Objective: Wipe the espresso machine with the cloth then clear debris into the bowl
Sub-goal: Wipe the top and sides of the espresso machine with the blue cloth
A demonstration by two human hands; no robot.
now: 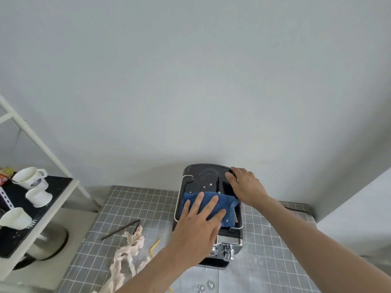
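Observation:
A black espresso machine (203, 178) stands on the grey tiled counter against the wall. A blue cloth (226, 205) lies on its glossy top. My left hand (196, 229) presses flat on the cloth, fingers spread. My right hand (245, 185) rests on the machine's back right edge, fingers curled over the rim. Debris lies left of the machine: crumpled beige paper (127, 248), a dark stick (121, 229) and a yellow bent piece (154, 246). A metal bowl (53, 240) sits lower left, partly hidden under a shelf.
A white-framed shelf (42, 210) at the left holds three white cups (31, 178) on a black mat. Water drops (206, 285) lie on the counter near the front. The wall runs close behind the machine; a white surface (359, 208) rises at the right.

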